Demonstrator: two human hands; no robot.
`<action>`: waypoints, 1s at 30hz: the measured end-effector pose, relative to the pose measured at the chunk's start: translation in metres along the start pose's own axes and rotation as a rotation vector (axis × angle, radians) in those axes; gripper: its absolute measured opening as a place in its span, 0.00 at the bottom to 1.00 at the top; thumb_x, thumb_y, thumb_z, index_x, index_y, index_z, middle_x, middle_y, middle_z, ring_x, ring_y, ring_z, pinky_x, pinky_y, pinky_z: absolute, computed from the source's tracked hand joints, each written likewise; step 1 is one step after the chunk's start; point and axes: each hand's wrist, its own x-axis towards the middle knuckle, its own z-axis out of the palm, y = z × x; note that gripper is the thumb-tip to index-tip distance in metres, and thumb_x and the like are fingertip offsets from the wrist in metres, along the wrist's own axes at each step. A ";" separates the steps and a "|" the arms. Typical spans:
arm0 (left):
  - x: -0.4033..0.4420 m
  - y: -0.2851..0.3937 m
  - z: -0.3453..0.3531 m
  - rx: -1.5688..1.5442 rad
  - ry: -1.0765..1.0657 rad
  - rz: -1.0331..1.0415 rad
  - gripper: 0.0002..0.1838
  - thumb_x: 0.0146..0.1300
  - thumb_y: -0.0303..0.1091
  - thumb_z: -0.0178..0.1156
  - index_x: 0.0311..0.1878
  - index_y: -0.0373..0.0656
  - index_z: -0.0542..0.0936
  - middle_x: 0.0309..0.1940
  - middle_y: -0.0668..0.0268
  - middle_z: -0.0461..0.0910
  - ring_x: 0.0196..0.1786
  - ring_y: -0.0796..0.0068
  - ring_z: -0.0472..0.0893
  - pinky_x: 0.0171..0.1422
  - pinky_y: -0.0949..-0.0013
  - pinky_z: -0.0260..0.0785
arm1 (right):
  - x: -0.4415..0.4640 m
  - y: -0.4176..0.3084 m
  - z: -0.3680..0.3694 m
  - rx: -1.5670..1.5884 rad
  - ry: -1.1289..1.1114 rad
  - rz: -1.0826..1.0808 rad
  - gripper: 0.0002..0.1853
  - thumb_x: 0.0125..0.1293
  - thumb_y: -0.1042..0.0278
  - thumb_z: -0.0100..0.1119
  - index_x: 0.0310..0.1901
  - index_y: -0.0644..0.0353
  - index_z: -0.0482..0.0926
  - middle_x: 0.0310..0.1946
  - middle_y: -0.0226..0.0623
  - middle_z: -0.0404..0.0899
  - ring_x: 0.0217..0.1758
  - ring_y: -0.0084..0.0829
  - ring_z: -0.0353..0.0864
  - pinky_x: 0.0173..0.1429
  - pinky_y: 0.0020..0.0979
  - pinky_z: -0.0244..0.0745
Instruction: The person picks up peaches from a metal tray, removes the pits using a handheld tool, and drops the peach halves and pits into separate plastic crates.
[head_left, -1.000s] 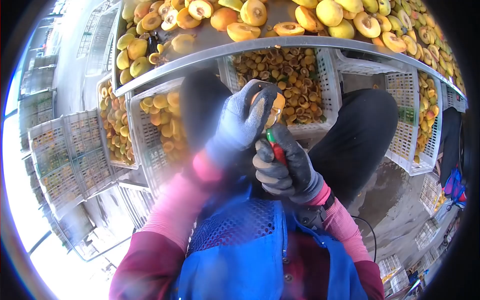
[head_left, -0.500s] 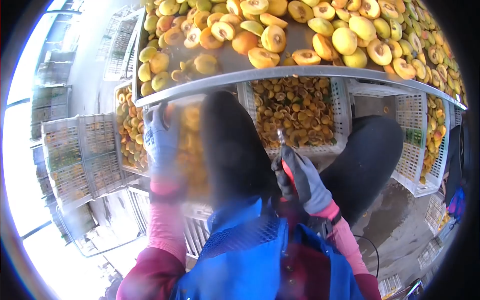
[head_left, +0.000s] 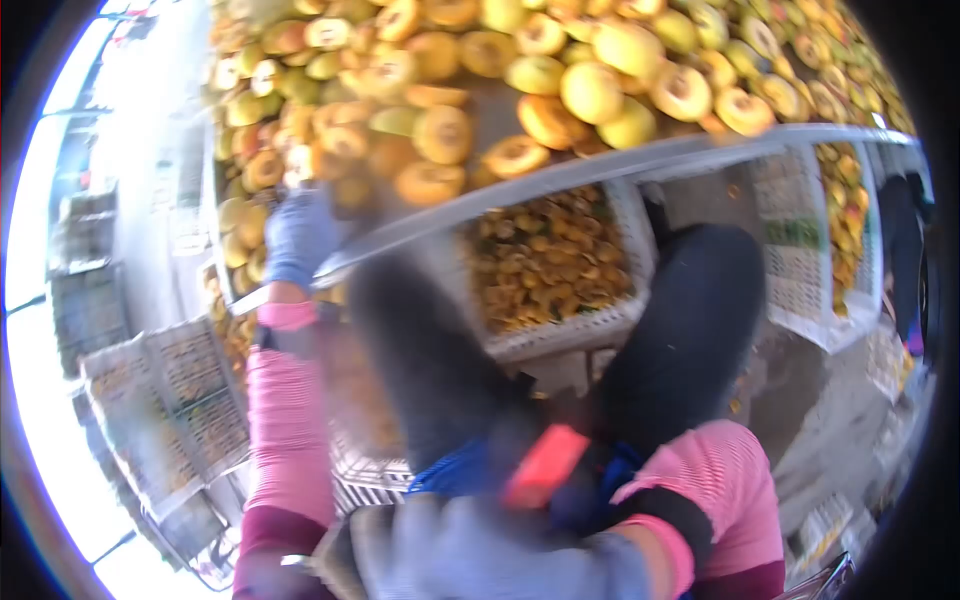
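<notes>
My left hand (head_left: 300,235), in a grey-blue glove, reaches over the metal rim at the left end of the work table (head_left: 590,165). Its fingers are at the halved yellow peach-like fruit (head_left: 440,135); motion blur hides whether they grip one. Close to my body, my right hand (head_left: 480,550), gloved too, is closed around a red-and-black-handled tool (head_left: 545,465). A small metal tip shows left of the glove, at the bottom of the view. Many fruits on the table are cut open, with brown centres showing.
Under the table, between my knees, stands a white crate (head_left: 555,335) holding fruit halves. Another fruit-filled crate (head_left: 800,290) is on the right. Stacked grey crates (head_left: 165,400) stand on the left. A dark-clothed person (head_left: 900,240) is at the far right.
My left hand has moved up from below the rim to the fruit on the table. The right hand has come down and left towards my body with the tool. The view has shifted.
</notes>
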 end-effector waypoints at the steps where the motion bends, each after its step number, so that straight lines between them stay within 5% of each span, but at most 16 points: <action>1: 0.000 0.005 -0.009 -0.097 -0.010 -0.018 0.29 0.47 0.48 0.68 0.50 0.44 0.74 0.44 0.54 0.79 0.46 0.54 0.81 0.48 0.55 0.74 | 0.000 0.005 0.002 0.007 0.004 -0.010 0.09 0.55 0.61 0.56 0.33 0.55 0.73 0.21 0.31 0.68 0.22 0.27 0.71 0.19 0.29 0.59; 7: -0.012 0.006 -0.002 -0.481 0.099 -0.042 0.28 0.47 0.44 0.71 0.51 0.43 0.79 0.45 0.57 0.81 0.48 0.55 0.79 0.54 0.59 0.70 | -0.001 0.003 0.003 -0.011 -0.016 -0.037 0.11 0.53 0.61 0.55 0.37 0.55 0.74 0.23 0.31 0.68 0.23 0.27 0.71 0.20 0.29 0.60; 13: -0.019 0.030 -0.014 -0.436 0.213 0.003 0.33 0.45 0.46 0.70 0.57 0.48 0.75 0.47 0.59 0.79 0.50 0.57 0.79 0.54 0.58 0.71 | -0.005 -0.018 -0.005 -0.094 -0.131 0.005 0.14 0.51 0.61 0.55 0.40 0.54 0.75 0.24 0.31 0.69 0.24 0.27 0.72 0.21 0.29 0.62; 16: -0.003 0.030 -0.022 -0.278 -0.005 0.051 0.31 0.45 0.45 0.69 0.52 0.43 0.74 0.45 0.55 0.79 0.51 0.55 0.78 0.53 0.56 0.71 | -0.007 -0.025 0.003 -0.166 -0.120 0.118 0.16 0.50 0.62 0.55 0.42 0.54 0.75 0.25 0.31 0.69 0.24 0.27 0.73 0.21 0.29 0.63; 17: 0.002 0.030 -0.020 -0.293 -0.007 0.064 0.30 0.45 0.45 0.69 0.52 0.42 0.74 0.44 0.55 0.79 0.50 0.54 0.79 0.52 0.56 0.71 | -0.008 -0.024 0.016 -0.322 -0.040 0.229 0.22 0.48 0.42 0.62 0.41 0.46 0.77 0.22 0.22 0.67 0.20 0.25 0.70 0.24 0.32 0.60; 19: 0.008 0.031 -0.017 -0.332 -0.004 0.101 0.29 0.46 0.44 0.68 0.51 0.41 0.75 0.43 0.53 0.79 0.49 0.52 0.79 0.52 0.56 0.71 | -0.003 0.023 0.029 0.064 0.048 0.366 0.13 0.53 0.55 0.64 0.29 0.51 0.71 0.17 0.30 0.66 0.17 0.33 0.72 0.21 0.35 0.66; 21: -0.001 0.025 -0.007 -0.499 0.160 0.097 0.28 0.45 0.40 0.69 0.50 0.38 0.75 0.42 0.49 0.79 0.45 0.51 0.80 0.49 0.57 0.72 | -0.014 0.058 0.051 0.238 0.225 0.617 0.14 0.59 0.55 0.64 0.35 0.56 0.74 0.26 0.43 0.78 0.29 0.45 0.81 0.33 0.39 0.74; 22: -0.014 0.026 -0.012 -0.620 0.249 0.069 0.27 0.47 0.38 0.69 0.50 0.38 0.75 0.42 0.52 0.79 0.43 0.56 0.81 0.48 0.60 0.73 | -0.028 0.074 0.064 0.292 0.292 0.745 0.12 0.59 0.61 0.64 0.37 0.56 0.74 0.25 0.44 0.76 0.27 0.46 0.79 0.32 0.38 0.74; 23: -0.027 0.029 -0.017 -0.738 0.340 0.041 0.25 0.49 0.35 0.68 0.51 0.37 0.75 0.42 0.54 0.80 0.42 0.61 0.81 0.46 0.62 0.74 | -0.040 0.086 0.071 0.462 0.324 0.839 0.09 0.65 0.65 0.58 0.42 0.59 0.75 0.22 0.28 0.75 0.22 0.18 0.74 0.24 0.28 0.70; 25: -0.049 0.036 -0.017 -1.266 0.361 0.041 0.21 0.55 0.32 0.65 0.52 0.36 0.75 0.41 0.60 0.80 0.41 0.71 0.81 0.44 0.70 0.74 | -0.056 0.099 0.087 1.121 0.605 0.972 0.09 0.69 0.67 0.51 0.47 0.61 0.73 0.25 0.29 0.75 0.20 0.18 0.72 0.19 0.21 0.68; 28: -0.107 0.057 -0.032 -2.082 0.114 -0.133 0.20 0.61 0.31 0.59 0.56 0.35 0.73 0.45 0.61 0.78 0.45 0.72 0.79 0.49 0.72 0.73 | -0.051 0.091 0.099 1.259 0.587 0.910 0.13 0.71 0.70 0.47 0.54 0.64 0.70 0.27 0.32 0.75 0.21 0.18 0.71 0.17 0.20 0.69; 29: -0.120 0.076 -0.039 -2.490 0.041 -0.383 0.20 0.58 0.30 0.61 0.54 0.34 0.74 0.44 0.59 0.78 0.45 0.71 0.77 0.48 0.73 0.70 | -0.046 0.086 0.104 1.152 0.565 0.919 0.14 0.71 0.70 0.48 0.55 0.65 0.70 0.28 0.32 0.75 0.21 0.19 0.72 0.19 0.21 0.69; 30: -0.127 0.087 -0.036 -2.326 0.110 -0.272 0.21 0.56 0.26 0.60 0.55 0.34 0.73 0.45 0.59 0.78 0.46 0.71 0.77 0.50 0.72 0.71 | -0.040 0.082 0.109 1.042 0.539 0.919 0.16 0.70 0.69 0.48 0.56 0.65 0.70 0.29 0.33 0.76 0.21 0.20 0.73 0.20 0.22 0.70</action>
